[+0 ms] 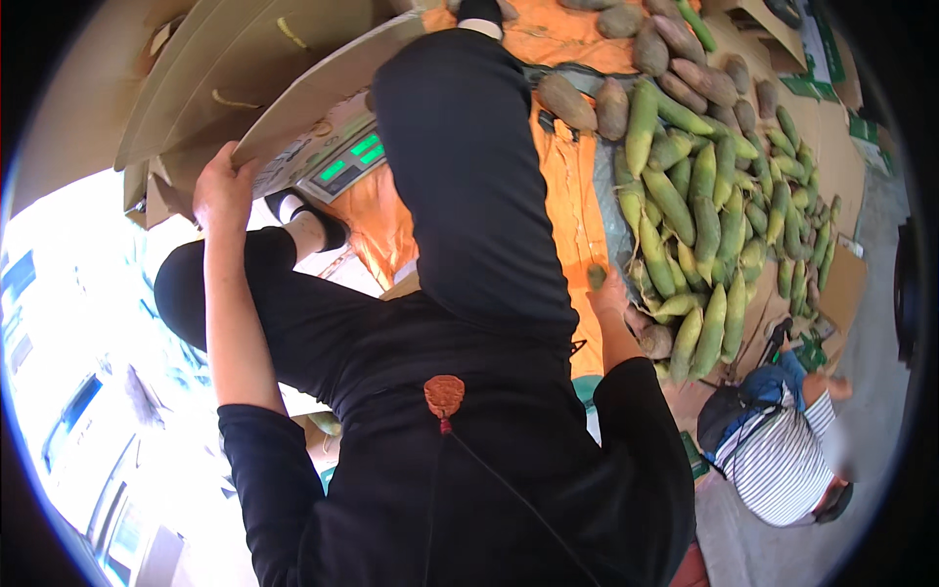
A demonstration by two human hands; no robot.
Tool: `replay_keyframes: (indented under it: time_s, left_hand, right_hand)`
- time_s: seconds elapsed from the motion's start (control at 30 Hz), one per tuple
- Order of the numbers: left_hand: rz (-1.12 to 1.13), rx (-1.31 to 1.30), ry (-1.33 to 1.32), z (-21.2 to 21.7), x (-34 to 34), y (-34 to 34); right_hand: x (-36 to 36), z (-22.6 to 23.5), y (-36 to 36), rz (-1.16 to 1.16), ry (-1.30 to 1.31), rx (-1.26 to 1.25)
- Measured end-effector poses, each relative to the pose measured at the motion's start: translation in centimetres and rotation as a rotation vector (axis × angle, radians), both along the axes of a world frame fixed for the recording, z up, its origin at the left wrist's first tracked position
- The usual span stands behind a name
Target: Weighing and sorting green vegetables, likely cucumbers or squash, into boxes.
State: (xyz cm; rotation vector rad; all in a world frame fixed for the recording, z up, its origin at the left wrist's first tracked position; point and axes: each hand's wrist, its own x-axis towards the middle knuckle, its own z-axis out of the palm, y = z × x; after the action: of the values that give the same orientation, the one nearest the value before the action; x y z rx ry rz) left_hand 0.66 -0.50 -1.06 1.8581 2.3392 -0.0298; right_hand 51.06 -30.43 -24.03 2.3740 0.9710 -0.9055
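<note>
My left hand (223, 191) is closed on the edge of a large cardboard flap (313, 83) at the upper left. Just beyond it, partly behind the flap, is a digital scale (350, 164) with lit green displays. My right hand (610, 295) is low beside my right thigh, closed around a green radish (596, 276); only its olive-coloured end shows. A big heap of green radishes (704, 210) lies just to the right of that hand. Brownish-red tubers (685, 73), like sweet potatoes, are piled at the heap's far side.
Orange sheeting (572, 186) covers the floor between my legs and the heap. More cardboard (843, 289) lies under and beyond the radishes. Another person in a striped shirt (778, 460) is at the lower right. Strong light washes out the left side.
</note>
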Motion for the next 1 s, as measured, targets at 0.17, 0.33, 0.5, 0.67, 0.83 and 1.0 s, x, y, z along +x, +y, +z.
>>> replay_keyframes:
  time_s: [0.17, 0.33, 0.5, 0.67, 0.83, 1.0]
  left_hand:
    - [0.052, -0.006, -0.057, 0.3, 0.3, -0.1]
    - [0.028, 0.025, -0.052, 0.4, 0.5, -0.6]
    - [-0.114, 0.09, -0.002, 0.4, 0.3, -0.9]
    - [-0.139, 0.125, 0.011, 0.7, 0.4, -1.4]
    - [-0.18, 0.106, 0.009, 0.8, 0.3, -1.7]
    - [-0.173, 0.119, -0.033, 0.6, 0.1, -1.5]
  right_hand:
    - [-0.7, -1.5, 1.9, 0.112, 0.037, -0.143]
    - [-1.7, -1.7, 1.1, 0.347, -0.024, -0.196]
    - [-0.5, -1.3, 0.3, 0.206, 0.03, -0.007]
    - [2.0, 1.6, 3.5, -0.087, 0.287, 0.486]
    - [1.4, 8.3, 13.6, -0.077, 0.425, 1.064]
    - [-3.7, 22.0, 26.0, 0.007, 0.716, 1.423]
